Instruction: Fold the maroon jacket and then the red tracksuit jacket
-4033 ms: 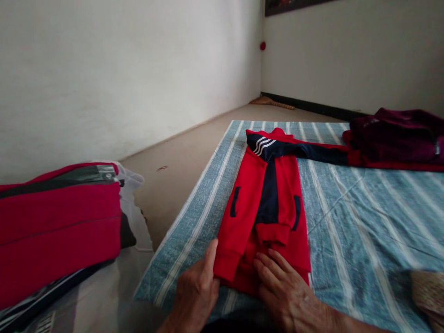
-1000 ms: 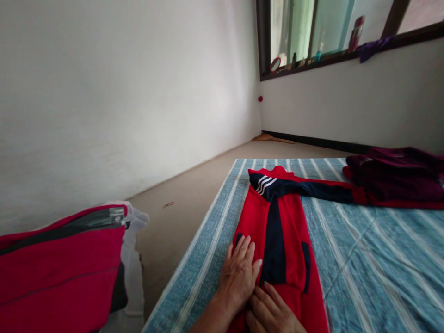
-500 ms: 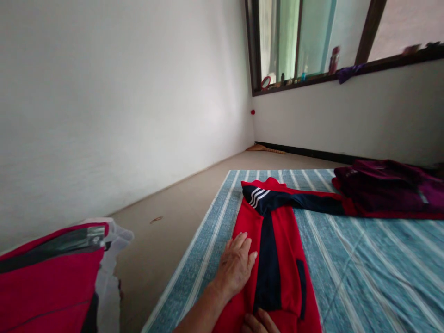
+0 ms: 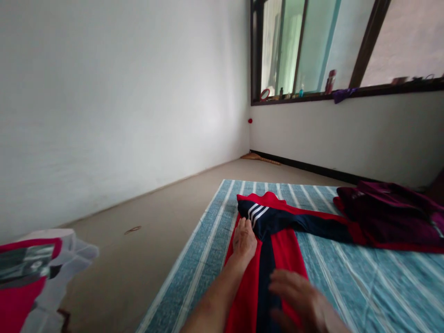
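A red and navy jacket (image 4: 287, 252) with white stripes at the shoulder lies folded lengthwise, one sleeve stretched out to the right. My left hand (image 4: 244, 240) rests on its left side, just below the striped shoulder, with the fingers extended over the cloth. Over the lower part of the garment is my right hand (image 4: 303, 296), blurred by motion, its fingers apart and nothing visible in them. I cannot tell whether it touches the fabric. The jacket's bottom runs out of view.
Beneath lies a blue sheet with white stripes (image 4: 201, 249). Dark purple folded clothing (image 4: 385, 212) sits at the right, over the sleeve's end. A pink bag (image 4: 21, 300) with white plastic stands at lower left. A broom (image 4: 260, 158) lies by the far corner, under the window.
My left hand has slid up the jacket toward the striped shoulder. My right hand has risen from the bottom edge and shifted right. The view has tilted up slightly and turned right.
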A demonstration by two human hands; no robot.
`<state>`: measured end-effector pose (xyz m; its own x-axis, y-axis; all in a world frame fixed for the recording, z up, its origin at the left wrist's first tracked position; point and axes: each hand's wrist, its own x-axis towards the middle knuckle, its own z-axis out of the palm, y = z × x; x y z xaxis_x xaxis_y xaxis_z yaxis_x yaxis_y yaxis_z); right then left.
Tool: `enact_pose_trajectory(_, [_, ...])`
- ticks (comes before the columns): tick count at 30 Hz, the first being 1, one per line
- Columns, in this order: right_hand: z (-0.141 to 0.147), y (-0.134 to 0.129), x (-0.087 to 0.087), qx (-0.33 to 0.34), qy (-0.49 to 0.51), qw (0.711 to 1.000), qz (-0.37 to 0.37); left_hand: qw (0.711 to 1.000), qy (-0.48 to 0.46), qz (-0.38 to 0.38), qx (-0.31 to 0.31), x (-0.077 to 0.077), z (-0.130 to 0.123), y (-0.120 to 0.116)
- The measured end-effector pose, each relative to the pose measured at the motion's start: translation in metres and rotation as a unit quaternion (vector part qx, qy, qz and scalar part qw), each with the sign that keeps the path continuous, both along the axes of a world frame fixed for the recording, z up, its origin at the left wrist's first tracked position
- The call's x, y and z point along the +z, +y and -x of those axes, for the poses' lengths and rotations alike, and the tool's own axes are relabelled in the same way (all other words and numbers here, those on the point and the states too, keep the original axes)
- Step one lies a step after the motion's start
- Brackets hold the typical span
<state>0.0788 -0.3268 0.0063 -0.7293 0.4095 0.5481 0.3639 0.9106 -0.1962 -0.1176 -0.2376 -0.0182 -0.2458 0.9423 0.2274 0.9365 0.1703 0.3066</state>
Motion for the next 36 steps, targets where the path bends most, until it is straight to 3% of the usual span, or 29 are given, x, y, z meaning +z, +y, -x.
enact_pose_trajectory(3, [-0.005, 0.099, 0.005, -0.139, -0.036, 0.985, 0.098, 1.000, -0.012, 0.000, 0.006, -0.009, -0.001, -0.001])
enact_pose_trajectory(6, [-0.011, 0.184, 0.009, -0.292, -0.093, 0.934, 0.183, 1.000, -0.019, 0.020, 0.000, -0.014, -0.001, -0.004])
enact_pose_trajectory(8, [-0.014, 0.224, 0.006, -0.333, -0.096, 0.915, 0.205, 0.999, -0.021, 0.038, -0.007, -0.014, 0.000, -0.004])
enact_pose_trajectory(11, [-0.017, 0.258, -0.006, -0.340, -0.106, 0.904, 0.235, 0.998, -0.020, 0.058, -0.010, -0.013, -0.001, -0.004])
enact_pose_trajectory(14, [-0.017, 0.270, -0.016, -0.300, -0.131, 0.906, 0.270, 0.998, -0.015, 0.065, -0.006, -0.013, -0.002, -0.003])
enact_pose_trajectory(16, [-0.017, 0.270, -0.014, -0.286, -0.142, 0.906, 0.280, 0.998, -0.011, 0.064, -0.007, -0.013, -0.002, -0.003])
enact_pose_trajectory(22, [-0.047, 0.238, 0.038, -0.258, -0.135, 0.905, 0.310, 0.998, -0.004, 0.059, -0.014, -0.015, -0.001, -0.005])
enact_pose_trajectory(24, [-0.065, 0.225, 0.047, -0.236, -0.127, 0.882, 0.386, 0.998, -0.003, 0.057, -0.014, -0.016, -0.002, -0.005])
enact_pose_trajectory(27, [-0.087, 0.217, 0.032, -0.254, -0.139, 0.845, 0.449, 0.998, -0.008, 0.062, -0.010, -0.013, -0.003, -0.005])
enact_pose_trajectory(30, [-0.095, 0.220, 0.005, -0.269, -0.192, 0.849, 0.413, 0.997, -0.015, 0.078, -0.014, -0.007, -0.002, -0.004])
enact_pose_trajectory(32, [-0.091, 0.222, -0.002, -0.287, -0.233, 0.860, 0.352, 0.996, -0.008, 0.084, -0.020, -0.001, 0.000, -0.002])
enact_pose_trajectory(36, [-0.051, 0.219, 0.021, -0.324, -0.247, 0.885, 0.224, 0.997, 0.034, 0.055, -0.030, 0.009, 0.003, 0.004])
